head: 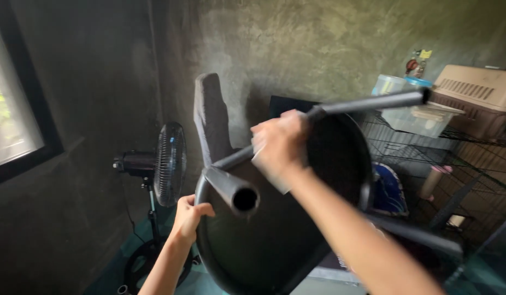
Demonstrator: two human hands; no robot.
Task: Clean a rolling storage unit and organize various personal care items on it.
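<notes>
Left hand [188,214] grips upturned black chair [275,240] rim, right hand [277,143] presses cloth [270,176] on leg; one-handed hold may let it tip.

Hard to see parts

The right hand [278,146] is blurry. The fan [166,164] base hides behind the left hand's arm. The chair [286,229] bottom is cut off.

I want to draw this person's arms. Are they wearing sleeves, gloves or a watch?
No sleeves show: both forearms are bare right up to the bottom edge of the picture. The left hand and the right hand wear no gloves. No watch, ring or bracelet shows on either, though the right hand is blurred.
</notes>
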